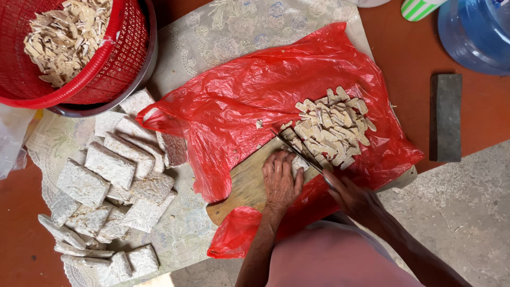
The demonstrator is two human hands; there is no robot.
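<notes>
Currently, step in hand: slicing a pale block into strips on the wooden board (241, 186).
Left hand (280, 179): fingers curled flat on the block (298, 165), pressing it to the board; keep your fingertips tucked back from the blade.
Right hand (355, 196): fingers closed around the knife handle, at 3 o'clock from your left hand; the grip itself is partly hidden, so you judge firmness by feel.
Knife (297, 151): blade runs toward 10 o'clock from your right hand and meets the block just beside your left fingertips; lower it straight, without twisting.
Cut strips (332, 127): heaped at 1 o'clock from the block on the red plastic sheet (249, 106); push fresh strips that way so the cutting zone stays open.
Uncut blocks (109, 186): piled at 9 o'clock on the patterned cloth (223, 26), well apart from the board.
Red basket (79, 53): at 10 o'clock, holding more strips.
Risk: the sheet lies over the board and can slip; hold the block firmly.
</notes>
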